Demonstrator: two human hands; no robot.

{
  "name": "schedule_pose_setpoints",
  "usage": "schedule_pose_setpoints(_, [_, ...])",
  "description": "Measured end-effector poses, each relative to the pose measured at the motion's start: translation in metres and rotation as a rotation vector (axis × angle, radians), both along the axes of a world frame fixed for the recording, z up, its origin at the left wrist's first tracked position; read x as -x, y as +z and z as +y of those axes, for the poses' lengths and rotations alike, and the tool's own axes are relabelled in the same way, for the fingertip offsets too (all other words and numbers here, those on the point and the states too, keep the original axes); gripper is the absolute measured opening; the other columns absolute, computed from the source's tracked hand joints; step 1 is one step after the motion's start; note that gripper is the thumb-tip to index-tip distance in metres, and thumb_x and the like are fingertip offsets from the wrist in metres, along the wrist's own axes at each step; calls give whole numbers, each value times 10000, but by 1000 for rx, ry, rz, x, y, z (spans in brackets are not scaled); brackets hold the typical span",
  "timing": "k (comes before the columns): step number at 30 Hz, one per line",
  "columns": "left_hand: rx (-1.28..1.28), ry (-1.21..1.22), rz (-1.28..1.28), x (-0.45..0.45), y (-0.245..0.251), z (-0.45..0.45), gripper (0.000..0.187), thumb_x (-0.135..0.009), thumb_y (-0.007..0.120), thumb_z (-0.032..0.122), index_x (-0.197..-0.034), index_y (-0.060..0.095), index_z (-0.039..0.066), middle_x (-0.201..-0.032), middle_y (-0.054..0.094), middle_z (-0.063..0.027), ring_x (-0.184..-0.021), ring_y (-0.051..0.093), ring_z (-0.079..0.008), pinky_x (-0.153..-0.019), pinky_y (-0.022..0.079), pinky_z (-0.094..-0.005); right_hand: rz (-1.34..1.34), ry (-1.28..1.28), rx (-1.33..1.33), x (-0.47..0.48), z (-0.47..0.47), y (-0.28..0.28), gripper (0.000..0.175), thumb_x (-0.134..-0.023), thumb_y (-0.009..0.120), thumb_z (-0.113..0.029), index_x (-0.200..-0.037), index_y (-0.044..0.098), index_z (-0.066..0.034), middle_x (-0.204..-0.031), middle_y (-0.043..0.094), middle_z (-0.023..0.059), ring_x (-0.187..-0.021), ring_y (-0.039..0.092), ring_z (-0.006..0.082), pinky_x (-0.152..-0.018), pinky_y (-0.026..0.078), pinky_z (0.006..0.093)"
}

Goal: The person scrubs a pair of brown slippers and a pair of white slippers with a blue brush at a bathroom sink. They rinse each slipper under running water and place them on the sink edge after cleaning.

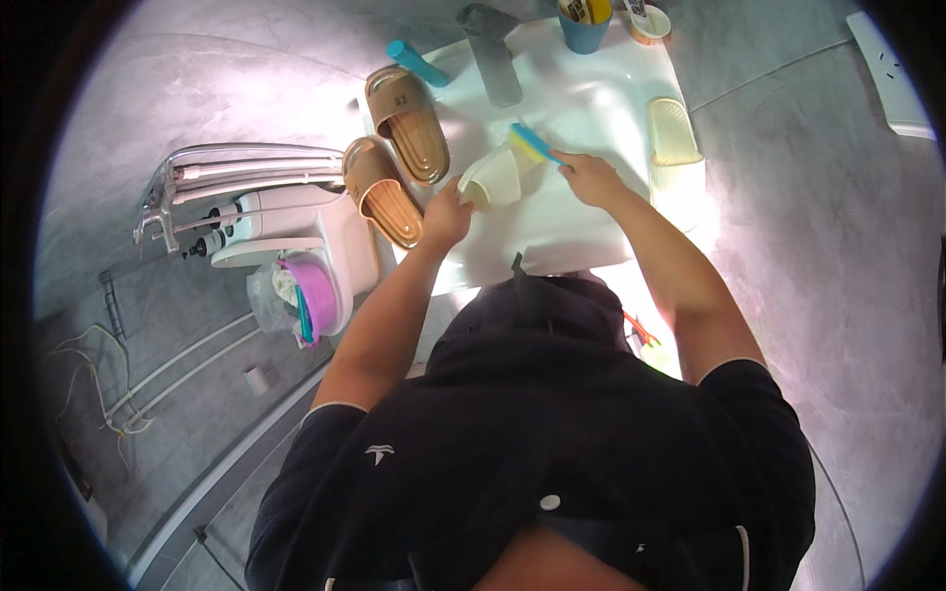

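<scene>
My left hand (448, 216) grips a cream slide slipper (494, 182) by its near end, holding it over the white washbasin (543, 240). In my right hand (591, 179) is a blue scrub brush (538, 142), its yellow bristles resting against the slipper's far end. Another pale slipper (675, 159) lies on the right rim of the basin. To the left of my left hand are two tan slippers (417, 140), (383, 199) at the basin's left edge. The grey faucet (494, 66) stands at the back of the basin.
A turquoise tube (417, 63) lies on the back left rim. At the back right stand a blue cup (586, 29) and a small white cup (650, 26). Left are pump bottles (207, 244), a purple tub (316, 295) and a metal shower mixer (155, 210).
</scene>
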State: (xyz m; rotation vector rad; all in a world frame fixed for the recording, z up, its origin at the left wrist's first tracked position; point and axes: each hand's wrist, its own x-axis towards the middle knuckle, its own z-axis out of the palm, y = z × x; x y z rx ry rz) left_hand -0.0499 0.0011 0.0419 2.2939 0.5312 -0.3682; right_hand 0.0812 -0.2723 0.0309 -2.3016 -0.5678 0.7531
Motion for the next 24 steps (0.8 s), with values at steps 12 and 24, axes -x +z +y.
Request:
schedule_pose_setpoints(12, [357,325,164,-10,3,-16,532,-895,680,73,-1412,557,51,-1196,705,-190,-1102,706,-323,-920,602,-434,-21,18,10,9,3,-17,474,-1035,492,-234,-1509,512,-236,-1062,712,252,-973,683,435,-870,537,542])
schedule_pose_setpoints(24, [1275,614,177,-5,21,-20,437,-1022,562,8,-1446,472,58,-1355,613,-127,-1193,652,-307,-1017,602,-479,-70,-52,50,12,-8,-18,472,-1034,519,-226,-1506,523,-254,-991,720,225,-902,687,425,-819,533,524])
